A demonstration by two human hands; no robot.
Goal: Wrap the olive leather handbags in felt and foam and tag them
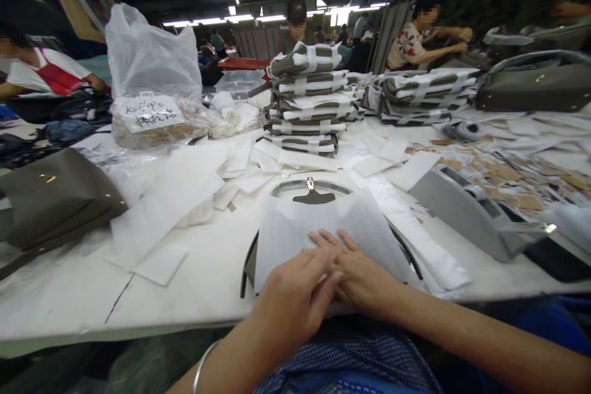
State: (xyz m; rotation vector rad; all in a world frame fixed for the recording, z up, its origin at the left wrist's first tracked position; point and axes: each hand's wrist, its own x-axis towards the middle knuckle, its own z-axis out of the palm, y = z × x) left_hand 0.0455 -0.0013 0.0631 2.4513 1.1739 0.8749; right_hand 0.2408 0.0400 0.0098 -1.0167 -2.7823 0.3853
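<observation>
A taupe handbag lies in front of me, mostly under a thin white sheet [286, 240]. Its dark handle [249, 265] shows at the sheet's sides, and a dark tab with a metal clasp [314, 196] shows beyond the far edge. My right hand [362, 271] lies flat on the sheet, fingers spread and pointing away from me. Across it rests my left hand [302, 286], palm down, thumb apart from the fingers. Some left fingertips overlap the right hand and are hard to make out. Neither hand appears to hold anything.
Wrapped bags [309, 104] are stacked behind. A grey tape dispenser [471, 209] stands right, another bag [60, 197] left. Loose white sheets [170, 197] and a plastic sack [154, 74] lie left of centre. Co-workers [410, 40] are at work beyond.
</observation>
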